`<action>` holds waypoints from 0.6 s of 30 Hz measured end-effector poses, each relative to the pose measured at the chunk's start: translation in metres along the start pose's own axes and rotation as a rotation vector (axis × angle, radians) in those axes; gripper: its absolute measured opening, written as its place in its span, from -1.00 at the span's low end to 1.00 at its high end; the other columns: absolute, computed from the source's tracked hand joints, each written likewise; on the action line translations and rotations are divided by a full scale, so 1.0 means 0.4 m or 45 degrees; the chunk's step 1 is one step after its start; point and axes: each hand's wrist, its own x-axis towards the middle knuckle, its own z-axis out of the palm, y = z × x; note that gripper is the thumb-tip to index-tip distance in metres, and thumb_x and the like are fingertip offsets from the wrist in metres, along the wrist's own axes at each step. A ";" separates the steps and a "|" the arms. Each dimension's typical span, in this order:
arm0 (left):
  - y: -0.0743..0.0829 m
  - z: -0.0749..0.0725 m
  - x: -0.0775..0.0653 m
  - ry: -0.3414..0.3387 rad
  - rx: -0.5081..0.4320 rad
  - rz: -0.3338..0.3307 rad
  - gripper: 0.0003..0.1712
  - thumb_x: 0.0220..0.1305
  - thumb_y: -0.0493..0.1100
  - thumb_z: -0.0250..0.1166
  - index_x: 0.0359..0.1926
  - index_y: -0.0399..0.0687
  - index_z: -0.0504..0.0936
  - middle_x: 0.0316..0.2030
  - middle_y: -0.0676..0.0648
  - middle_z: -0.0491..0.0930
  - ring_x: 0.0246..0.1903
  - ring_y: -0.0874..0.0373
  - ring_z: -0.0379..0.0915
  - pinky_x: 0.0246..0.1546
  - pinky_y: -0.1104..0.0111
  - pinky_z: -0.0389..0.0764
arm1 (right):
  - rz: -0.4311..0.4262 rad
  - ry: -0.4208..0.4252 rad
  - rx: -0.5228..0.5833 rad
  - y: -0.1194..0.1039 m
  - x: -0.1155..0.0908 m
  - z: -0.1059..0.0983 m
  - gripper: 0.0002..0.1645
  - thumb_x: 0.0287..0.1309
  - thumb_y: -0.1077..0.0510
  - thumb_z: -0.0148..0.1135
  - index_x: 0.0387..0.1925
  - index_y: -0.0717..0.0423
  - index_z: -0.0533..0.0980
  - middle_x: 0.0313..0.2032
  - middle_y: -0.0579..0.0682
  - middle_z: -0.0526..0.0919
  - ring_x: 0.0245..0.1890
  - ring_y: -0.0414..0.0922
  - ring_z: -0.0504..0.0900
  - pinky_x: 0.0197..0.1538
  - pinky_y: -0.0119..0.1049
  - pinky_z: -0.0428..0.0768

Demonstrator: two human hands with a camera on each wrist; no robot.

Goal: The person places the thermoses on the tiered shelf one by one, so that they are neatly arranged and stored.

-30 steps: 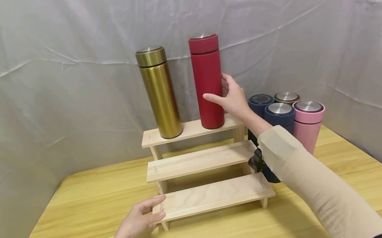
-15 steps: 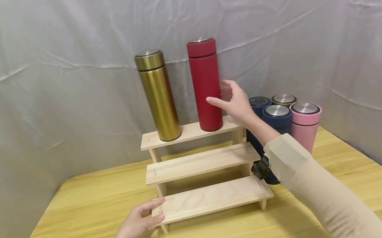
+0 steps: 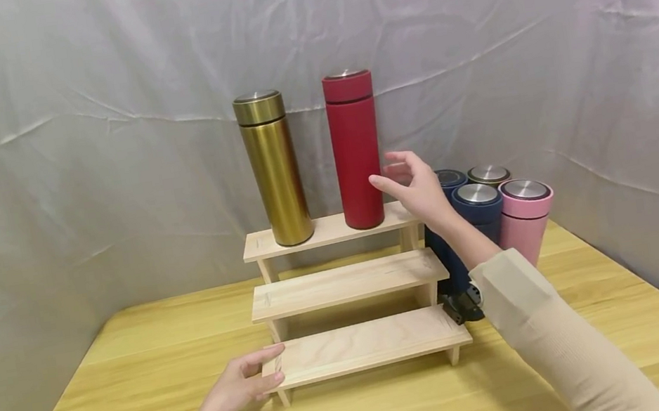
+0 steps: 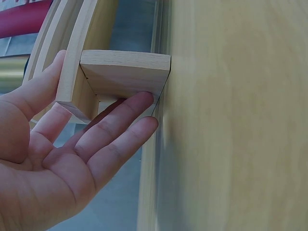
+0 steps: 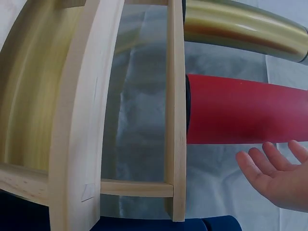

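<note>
In the head view my left hand [image 3: 236, 384] holds the left end of the bottom step of a three-tier wooden display stand [image 3: 366, 345]. The left wrist view shows one digit against the board and other fingers under its end, beside the leg. On the top step stand a gold thermos bottle [image 3: 275, 171] and, to its right, a red thermos bottle [image 3: 356, 152], both upright. My right hand [image 3: 419, 188] is just right of the red bottle, fingers loosely bent and holding nothing. Its thumb overlaps the bottle's edge in the head view; contact is unclear.
Right of the stand, several more thermos bottles cluster on the wooden table [image 3: 138, 376]: a pink one [image 3: 524, 222], dark blue ones including a front one [image 3: 480, 211], and one with a gold-rimmed lid [image 3: 489, 174] behind. Grey cloth [image 3: 155, 68] hangs around the table.
My right hand has loosened from the red bottle and drawn away to the right and slightly down. The red bottle stays on the top step. The left hand keeps its place.
</note>
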 end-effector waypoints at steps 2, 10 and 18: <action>0.000 0.000 0.000 0.001 -0.003 -0.005 -0.37 0.12 -0.17 0.25 0.18 -0.33 0.29 0.19 -0.45 0.11 0.07 -0.37 0.14 -0.12 -0.04 0.43 | -0.015 -0.005 0.013 0.002 -0.007 -0.003 -0.32 0.09 0.01 0.21 0.17 0.23 0.23 0.03 0.21 0.42 0.03 0.04 0.40 0.09 -0.04 0.34; 0.003 0.000 -0.002 -0.011 0.003 0.006 -0.38 0.15 -0.18 0.22 0.19 -0.35 0.27 0.19 -0.46 0.10 0.05 -0.37 0.16 -0.13 -0.06 0.43 | -0.073 -0.049 0.053 0.008 -0.042 -0.018 -0.40 0.10 0.07 0.20 0.12 0.25 0.26 -0.01 0.24 0.45 -0.03 0.01 0.43 -0.01 -0.08 0.44; 0.003 0.001 -0.004 -0.019 0.002 0.004 -0.38 0.15 -0.17 0.23 0.18 -0.36 0.27 0.19 -0.46 0.10 0.06 -0.37 0.15 -0.13 -0.06 0.43 | -0.128 -0.075 0.045 0.015 -0.084 -0.032 -0.50 0.12 0.15 0.18 0.06 0.29 0.32 -0.05 0.24 0.48 -0.06 -0.02 0.46 -0.10 -0.30 0.50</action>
